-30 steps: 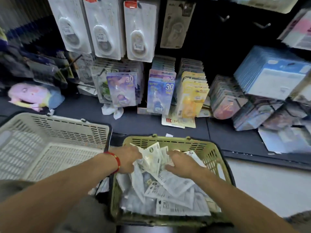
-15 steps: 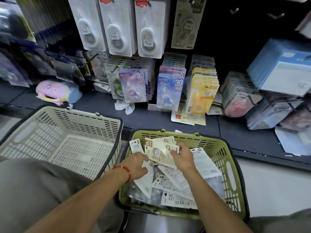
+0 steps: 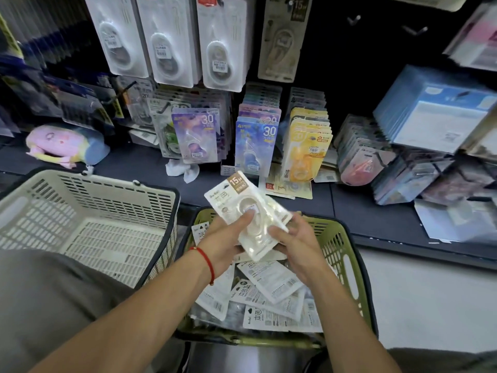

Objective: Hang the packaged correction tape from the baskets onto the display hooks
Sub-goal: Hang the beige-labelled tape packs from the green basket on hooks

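Observation:
A stack of white "15M" correction tape packages [image 3: 248,208] is held up above the green basket [image 3: 349,267]. My left hand [image 3: 228,240] grips the stack from the left, thumb pressed on its front. My right hand [image 3: 298,246] holds its lower right edge with curled fingers. More packages [image 3: 266,294] lie loose inside the green basket. A matching beige 15M package [image 3: 283,41] hangs on a display hook at the top. Two bare hooks [image 3: 415,29] stick out of the dark panel to its right.
A cream basket [image 3: 88,219] stands at the left with nothing in it. Hanging rows of coloured correction tapes [image 3: 255,146] and large white dispensers [image 3: 166,41] fill the back wall. A plush toy [image 3: 64,144] lies on the dark shelf. Blue packs [image 3: 435,109] crowd the right.
Both hands have lifted the stack of packages out of the green basket and raised it toward the shelf. The camera has tilted up slightly.

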Demonstrator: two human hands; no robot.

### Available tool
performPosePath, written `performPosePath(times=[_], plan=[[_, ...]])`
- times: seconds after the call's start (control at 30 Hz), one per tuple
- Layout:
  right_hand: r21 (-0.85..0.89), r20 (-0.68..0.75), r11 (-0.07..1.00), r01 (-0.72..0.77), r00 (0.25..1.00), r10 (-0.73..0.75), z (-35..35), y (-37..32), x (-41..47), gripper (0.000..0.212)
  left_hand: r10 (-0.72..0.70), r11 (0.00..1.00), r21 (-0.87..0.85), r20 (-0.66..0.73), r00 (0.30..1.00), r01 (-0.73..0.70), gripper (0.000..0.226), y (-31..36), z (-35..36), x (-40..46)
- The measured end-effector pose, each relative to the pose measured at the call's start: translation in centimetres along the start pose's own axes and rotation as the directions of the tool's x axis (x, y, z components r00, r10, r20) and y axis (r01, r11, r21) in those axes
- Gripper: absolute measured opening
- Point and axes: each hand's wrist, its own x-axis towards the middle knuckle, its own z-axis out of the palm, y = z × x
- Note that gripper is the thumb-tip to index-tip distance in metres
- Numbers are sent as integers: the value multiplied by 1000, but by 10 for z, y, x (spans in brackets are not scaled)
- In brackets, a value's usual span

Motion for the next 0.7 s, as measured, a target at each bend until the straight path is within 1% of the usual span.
performPosePath(times=[0.07,0.1,0.13,0.17,0.2,0.23,0.27,0.3,0.33,0.37,0.47,0.5,0.57,0.6,0.63,0.67,0.7], plan=[[-120,56,992,-30,998,37,-2,8,-2,39,19,997,-74,-86,996,-25,38,-1,-6,2],[-178,43,984,-23,999,32,-5,11,-3,38,17,996,-85,-127,992,-28,41,-1,-11,4],[-285,-15,959,-10,1000,6,-10,13,-2,40,16,997,-76,-152,988,-27,44,-1,-16,5],[-482,-99,876,-12,994,-40,-21,18,1,42,21,998,-59,-163,986,-31,47,-2,-20,5],[-724,-166,686,-71,983,-74,-32,26,4,48,20,999,-44,-171,985,-28,50,-3,-25,6],[-890,-198,427,-158,979,-50,-42,34,5,58,19,998,-49,-172,985,-28,52,-5,-29,5],[-950,-223,220,-221,975,19,-50,42,3,69,15,998,-51,-163,986,-24,54,-6,-33,5],[-960,-246,112,-255,965,93,-56,52,1,78,14,998,-52,-144,989,-21,56,-8,-36,5],[-960,-258,78,-270,956,142,-59,59,-1,82,12,999,-41,-130,991,-18,57,-9,-39,6],[-960,-256,81,-269,956,143,-62,64,-2,80,18,999,-26,-115,993,-21,59,-10,-40,6],[-964,-243,103,-247,969,51,-64,64,2,58,45,999,30,-70,997,-43,60,-13,-43,7],[-960,-245,121,-251,968,59,-64,61,3,50,47,998,38,-54,997,-45,59,-13,-43,6],[-944,-258,196,-265,964,62,-68,54,0,41,41,998,43,-27,999,-40,59,-14,-42,5],[-936,-278,218,-275,960,18,-70,50,-3,39,36,998,44,-25,999,-35,59,-15,-42,5],[-932,-307,219,-288,950,-56,-73,45,-6,37,31,999,37,-25,999,-30,59,-15,-42,6],[-923,-351,225,-313,924,-153,-76,38,-10,37,26,999,29,-26,999,-25,59,-16,-43,7],[-907,-400,250,-339,880,-255,-80,31,-12,36,19,1000,13,-21,1000,-19,58,-16,-43,7]])
